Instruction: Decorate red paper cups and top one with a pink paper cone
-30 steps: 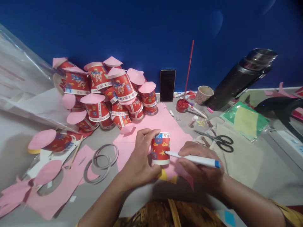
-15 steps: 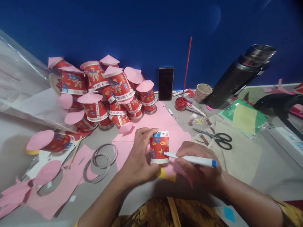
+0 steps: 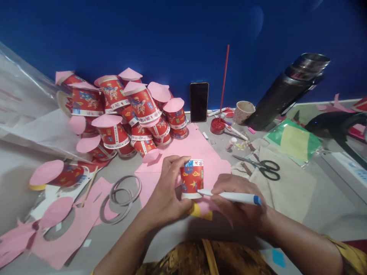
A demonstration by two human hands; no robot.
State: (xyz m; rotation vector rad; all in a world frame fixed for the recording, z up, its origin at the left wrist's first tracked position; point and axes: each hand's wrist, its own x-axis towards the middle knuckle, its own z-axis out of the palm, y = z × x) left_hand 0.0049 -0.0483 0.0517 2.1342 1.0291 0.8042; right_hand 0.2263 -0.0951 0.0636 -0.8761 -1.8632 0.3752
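The left hand point(image 3: 168, 191) wraps its grip closed around a red paper cup point(image 3: 192, 178) standing upside down on pink paper point(image 3: 200, 151) on the desk point(image 3: 301, 206). The right hand point(image 3: 239, 200) pinches a white marker point(image 3: 229, 196) with a blue end, its tip touching the cup's lower rim. The cup's printed patterns and lettering are too small to read. Both forearms are cut off at the bottom edge.
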